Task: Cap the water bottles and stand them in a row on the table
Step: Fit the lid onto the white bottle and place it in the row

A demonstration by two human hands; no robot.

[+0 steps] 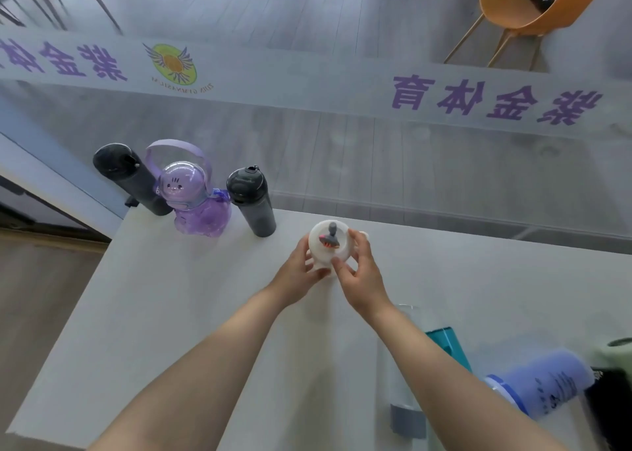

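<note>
Gripping the white bottle [328, 245], left hand [301, 269] and right hand [359, 273] both curl round it; a cross-threaded lid could leak. Setting it down carelessly risks toppling the dark bottle [253, 204] nearby.

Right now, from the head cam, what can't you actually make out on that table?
- White bottle: body hidden under its own lid and behind left hand and right hand; whether the lid is seated, cannot tell.
- Blue bottle: blurred, print unreadable.
- Teal bottle: mostly covered by the right forearm.
- Green item: cut off by the right edge.
- Clear bottle: barely visible against the table.
</note>
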